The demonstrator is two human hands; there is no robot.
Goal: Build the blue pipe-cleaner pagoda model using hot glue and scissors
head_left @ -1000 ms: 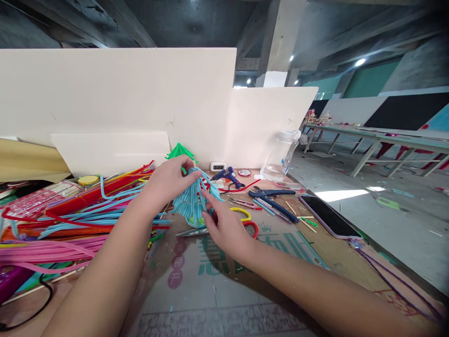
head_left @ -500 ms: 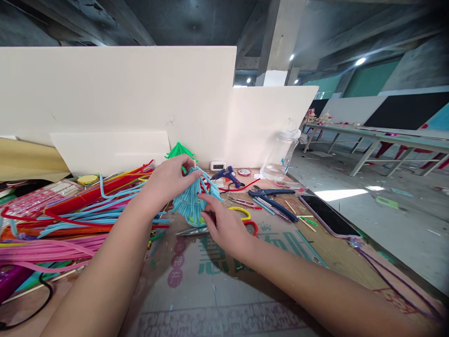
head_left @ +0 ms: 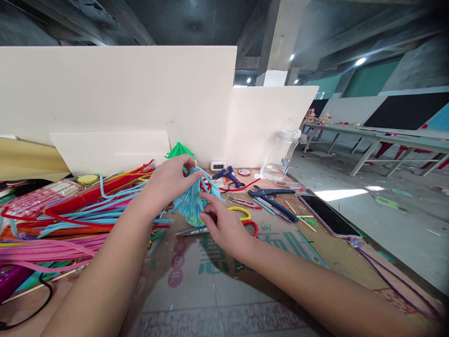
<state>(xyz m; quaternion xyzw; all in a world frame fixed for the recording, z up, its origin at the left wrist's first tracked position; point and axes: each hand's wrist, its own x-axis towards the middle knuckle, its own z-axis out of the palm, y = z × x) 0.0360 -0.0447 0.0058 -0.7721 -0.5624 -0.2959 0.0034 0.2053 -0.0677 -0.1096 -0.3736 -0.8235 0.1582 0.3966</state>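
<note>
A cone-shaped little umbrella of light blue pipe cleaners (head_left: 187,206) stands over the table, a wooden stick tip (head_left: 195,164) poking out at its top and some green at its lower rim. My left hand (head_left: 171,180) grips it near the top, thumb and fingers closed around the blue strands. On its right side, my right hand (head_left: 227,229) has its fingertips closed at a blue strand; the exact contact is partly hidden. Scissors with red and yellow handles (head_left: 251,228) lie under and behind my right hand. A green pipe cleaner umbrella (head_left: 179,150) is behind my left hand.
Bundles of coloured pipe cleaners (head_left: 70,250) cover the left side. A blue glue gun (head_left: 229,176), small clock (head_left: 218,165), pliers (head_left: 273,192), a clear water jug (head_left: 279,157) and a phone (head_left: 329,215) lie or stand to the right. White boards (head_left: 115,93) rise behind.
My right fingers have shifted very slightly at the blue strands. My left hand keeps its hold at the top, and the other things stay where they were.
</note>
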